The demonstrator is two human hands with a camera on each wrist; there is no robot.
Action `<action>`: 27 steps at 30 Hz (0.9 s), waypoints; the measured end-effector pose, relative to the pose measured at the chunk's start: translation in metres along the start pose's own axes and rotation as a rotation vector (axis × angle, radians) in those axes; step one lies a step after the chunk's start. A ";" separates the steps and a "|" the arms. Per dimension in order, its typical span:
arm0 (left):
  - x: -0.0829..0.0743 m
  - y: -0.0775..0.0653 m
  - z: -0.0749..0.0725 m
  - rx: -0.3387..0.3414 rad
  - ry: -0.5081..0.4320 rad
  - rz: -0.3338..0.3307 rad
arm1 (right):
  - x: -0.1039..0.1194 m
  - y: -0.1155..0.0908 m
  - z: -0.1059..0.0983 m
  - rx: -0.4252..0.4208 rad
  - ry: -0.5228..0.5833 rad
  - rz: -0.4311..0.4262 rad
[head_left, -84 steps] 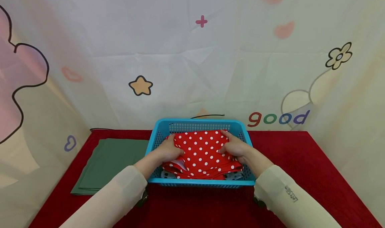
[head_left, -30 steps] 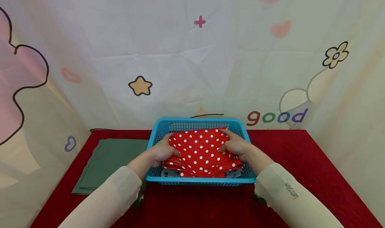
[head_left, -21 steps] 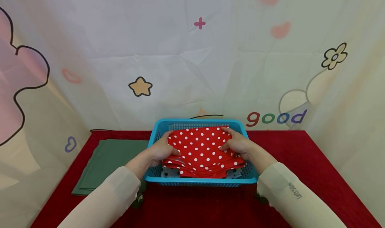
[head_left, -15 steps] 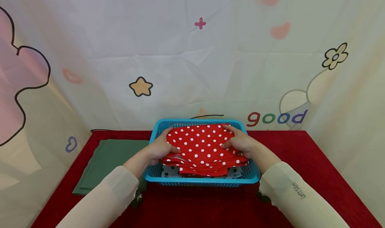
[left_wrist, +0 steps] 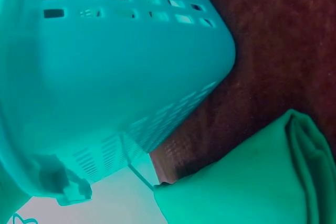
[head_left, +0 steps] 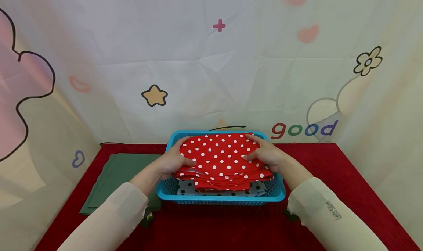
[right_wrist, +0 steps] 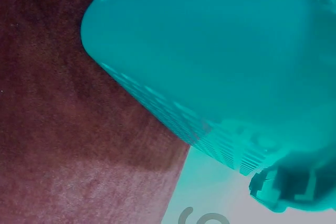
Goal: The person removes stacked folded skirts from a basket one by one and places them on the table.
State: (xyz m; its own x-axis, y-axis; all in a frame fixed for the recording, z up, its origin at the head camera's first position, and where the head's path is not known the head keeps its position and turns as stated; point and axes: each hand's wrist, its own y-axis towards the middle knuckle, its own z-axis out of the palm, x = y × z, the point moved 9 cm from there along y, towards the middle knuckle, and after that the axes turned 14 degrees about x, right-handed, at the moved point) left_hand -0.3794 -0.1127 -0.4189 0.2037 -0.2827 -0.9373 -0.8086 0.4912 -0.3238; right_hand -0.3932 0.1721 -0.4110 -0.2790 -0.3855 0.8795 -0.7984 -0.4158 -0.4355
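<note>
A folded red cloth with white dots point(head_left: 218, 153) is held over the blue plastic basket point(head_left: 224, 198). At its left side my left hand point(head_left: 172, 159) grips it, thumb on top and the other fingers partly hidden. My right hand point(head_left: 268, 156) pinches the opposite side the same way. Under the red cloth, a pale cloth with black dots point(head_left: 187, 188) lies inside the basket, mostly covered. In the wrist views the basket's outer walls point(left_wrist: 126, 66) fill most of the picture, and the held cloth cannot be made out.
A folded green cloth point(head_left: 122, 177) lies on the red-covered table point(head_left: 314, 162), left of the basket; the left wrist view shows its folded edge. A printed white curtain point(head_left: 198, 78) hangs behind the table. The basket's raised rim surrounds the cloths.
Both hands have raised the red dotted cloth and moved slightly apart. More of the black-dotted cloth beneath shows, while the back rim is more covered. The green cloth has stayed put.
</note>
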 end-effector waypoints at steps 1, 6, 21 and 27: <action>-0.001 -0.001 0.000 0.001 0.001 0.003 | 0.001 -0.001 0.000 -0.003 -0.001 -0.001; -0.005 -0.006 -0.002 0.002 0.015 0.009 | 0.006 -0.004 0.000 -0.005 -0.004 -0.018; -0.011 -0.028 -0.007 0.011 0.011 0.003 | 0.020 -0.019 0.010 0.040 0.028 -0.087; -0.013 -0.039 -0.007 0.030 -0.017 0.027 | 0.026 -0.025 0.016 0.066 0.046 -0.112</action>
State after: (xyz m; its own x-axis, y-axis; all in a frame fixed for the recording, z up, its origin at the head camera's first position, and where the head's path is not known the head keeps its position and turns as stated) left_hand -0.3545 -0.1340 -0.3930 0.1917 -0.2548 -0.9478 -0.7971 0.5230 -0.3019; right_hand -0.3725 0.1592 -0.3801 -0.2156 -0.2963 0.9305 -0.7896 -0.5077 -0.3446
